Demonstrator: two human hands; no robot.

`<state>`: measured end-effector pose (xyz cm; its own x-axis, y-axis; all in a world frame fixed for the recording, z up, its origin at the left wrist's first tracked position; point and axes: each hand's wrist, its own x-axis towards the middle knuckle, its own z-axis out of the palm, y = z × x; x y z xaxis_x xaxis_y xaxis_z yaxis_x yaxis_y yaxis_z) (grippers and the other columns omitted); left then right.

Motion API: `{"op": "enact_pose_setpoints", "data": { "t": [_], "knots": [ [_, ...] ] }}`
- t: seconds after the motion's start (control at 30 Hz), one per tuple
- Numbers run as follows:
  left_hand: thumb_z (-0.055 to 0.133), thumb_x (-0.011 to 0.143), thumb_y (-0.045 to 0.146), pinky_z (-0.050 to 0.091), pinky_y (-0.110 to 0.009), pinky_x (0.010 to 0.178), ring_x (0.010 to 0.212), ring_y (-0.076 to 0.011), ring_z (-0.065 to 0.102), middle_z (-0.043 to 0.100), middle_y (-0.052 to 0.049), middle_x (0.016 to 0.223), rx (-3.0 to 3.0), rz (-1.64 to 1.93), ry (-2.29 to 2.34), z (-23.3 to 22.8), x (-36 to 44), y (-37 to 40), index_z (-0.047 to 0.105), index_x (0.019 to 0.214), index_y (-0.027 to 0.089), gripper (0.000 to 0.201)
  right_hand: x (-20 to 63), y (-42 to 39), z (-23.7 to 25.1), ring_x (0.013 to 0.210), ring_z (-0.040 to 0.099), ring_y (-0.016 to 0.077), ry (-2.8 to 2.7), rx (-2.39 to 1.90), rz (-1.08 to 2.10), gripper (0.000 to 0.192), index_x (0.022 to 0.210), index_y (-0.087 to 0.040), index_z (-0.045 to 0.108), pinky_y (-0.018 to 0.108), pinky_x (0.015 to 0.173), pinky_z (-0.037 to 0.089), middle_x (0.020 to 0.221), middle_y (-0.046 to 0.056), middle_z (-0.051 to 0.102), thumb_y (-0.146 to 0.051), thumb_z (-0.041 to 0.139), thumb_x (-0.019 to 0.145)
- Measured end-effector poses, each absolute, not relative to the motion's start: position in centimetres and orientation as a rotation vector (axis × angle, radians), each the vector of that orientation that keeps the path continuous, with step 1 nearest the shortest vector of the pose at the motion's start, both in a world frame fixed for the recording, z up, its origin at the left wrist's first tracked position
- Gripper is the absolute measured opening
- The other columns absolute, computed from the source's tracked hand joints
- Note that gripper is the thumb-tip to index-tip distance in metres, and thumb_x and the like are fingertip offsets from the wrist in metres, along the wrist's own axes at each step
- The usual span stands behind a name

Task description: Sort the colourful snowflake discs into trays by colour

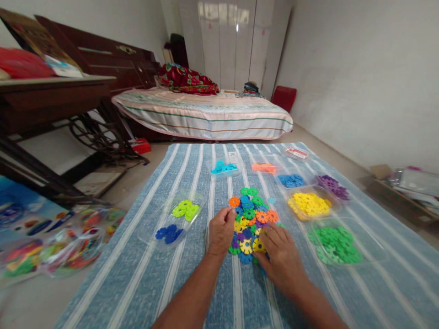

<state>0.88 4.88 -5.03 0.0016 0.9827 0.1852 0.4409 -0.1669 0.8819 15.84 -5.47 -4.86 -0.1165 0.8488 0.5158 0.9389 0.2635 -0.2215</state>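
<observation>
Sorting is underway: left hand (221, 230) pinches nothing visible, right hand (279, 256) lies flat on the mixed discs (250, 214); next comes picking one.

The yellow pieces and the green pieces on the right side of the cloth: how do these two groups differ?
The yellow pieces form a smaller, tight heap farther from the person, while the green pieces spread wider and flatter, nearer to the person. The yellow pieces lie closer to the mixed pile under the hands than the green pieces do. Both are single-colour groups of flat notched discs in clear trays on the striped cloth.
</observation>
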Motion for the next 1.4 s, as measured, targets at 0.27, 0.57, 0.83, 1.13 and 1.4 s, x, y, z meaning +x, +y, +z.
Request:
{"op": "enact_pose_setpoints", "data": {
  "t": [0.27, 0.57, 0.83, 1.13, 1.4],
  "knots": [
    [0.044, 0.082, 0.038, 0.044, -0.021, 0.064, 0.066, -0.0130, 0.058, 0.065, 0.001, 0.070, 1.665, 1.127, 1.470, -4.8, 0.9, 4.8, 0.063, 0.078, 0.019, 0.027, 15.9, -5.6, -4.8, 0.109, 0.050, 0.0282, -1.948, -1.618, -0.272, 0.024, 0.103, -0.015, 0.060, 0.049, 0.094, 0.039, 0.103, 0.012, 0.063, -0.021, 0.056, 0.079],
    [0.044, 0.083, 0.038, 0.043, -0.022, 0.064, 0.066, -0.0128, 0.057, 0.064, 0.001, 0.070, 1.678, 1.114, 1.472, -5.0, 0.9, 4.9, 0.063, 0.080, 0.019, 0.028, 16.2, -5.4, -3.9, 0.094, 0.058, 0.0187, -1.852, -1.504, -0.017, 0.012, 0.072, -0.022, 0.061, 0.037, 0.086, 0.046, 0.088, 0.004, 0.066, -0.020, 0.053, 0.082],
    [0.045, 0.082, 0.038, 0.043, -0.021, 0.064, 0.065, -0.0124, 0.057, 0.064, 0.001, 0.069, 1.680, 1.115, 1.473, -4.9, 0.9, 4.8, 0.064, 0.079, 0.018, 0.027, 24.5, -2.6, 0.2, 0.081, 0.061, 0.0192, -1.615, -1.641, -0.384, 0.020, 0.076, -0.019, 0.063, 0.035, 0.079, 0.048, 0.082, 0.006, 0.067, -0.033, 0.050, 0.083],
    [0.045, 0.081, 0.038, 0.043, -0.021, 0.064, 0.066, -0.0126, 0.057, 0.065, 0.001, 0.069, 1.678, 1.108, 1.484, -5.1, 1.0, 4.9, 0.065, 0.080, 0.019, 0.028, 22.1, -4.1, -2.4, 0.090, 0.060, 0.0196, -1.895, -1.634, -0.304, 0.018, 0.086, -0.020, 0.065, 0.036, 0.083, 0.048, 0.092, 0.007, 0.066, -0.027, 0.049, 0.084],
    [0.045, 0.082, 0.038, 0.043, -0.021, 0.066, 0.068, -0.0130, 0.059, 0.065, 0.000, 0.071, 1.689, 1.093, 1.488, -4.9, 1.0, 4.8, 0.065, 0.080, 0.018, 0.028, 19.1, -5.1, -4.7, 0.113, 0.048, 0.0307, -2.053, -1.820, -0.121, 0.020, 0.096, -0.016, 0.064, 0.047, 0.092, 0.044, 0.108, 0.012, 0.062, -0.019, 0.056, 0.077]
  ]
}}
